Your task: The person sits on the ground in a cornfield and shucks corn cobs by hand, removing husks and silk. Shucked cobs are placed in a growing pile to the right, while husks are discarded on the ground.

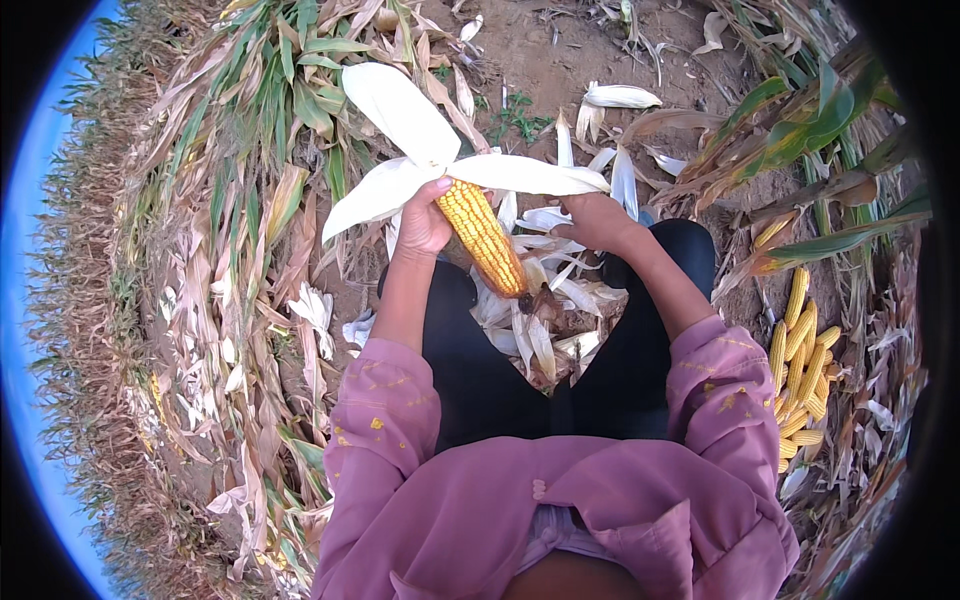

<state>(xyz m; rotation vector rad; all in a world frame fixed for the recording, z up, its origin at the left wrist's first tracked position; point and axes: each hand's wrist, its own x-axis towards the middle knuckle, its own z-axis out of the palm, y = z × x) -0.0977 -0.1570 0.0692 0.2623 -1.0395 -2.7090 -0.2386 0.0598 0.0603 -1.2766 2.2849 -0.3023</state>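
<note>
A yellow ear of corn (482, 238) slants in front of me, its kernels bare and its dark tip pointing down toward my lap. My left hand (426, 222) is closed around its upper end, where the husk joins, with the thumb lying on the ear. Pale husk leaves are peeled back from that end: one broad leaf (402, 112) rises up, another leaf (372, 197) spreads left, and a long leaf (530, 174) reaches right. Beneath the outer part of the long leaf, my right hand (598, 223) has its fingers bent against the leaf's edge, partly hidden.
Loose husks (540, 335) litter the soil between my knees. To my right lies a pile of bare yellow corn ears (800, 370). Cut stalks and leaves (310, 90) are heaped at the left, and green-leaved stalks (820, 130) lean in at the right.
</note>
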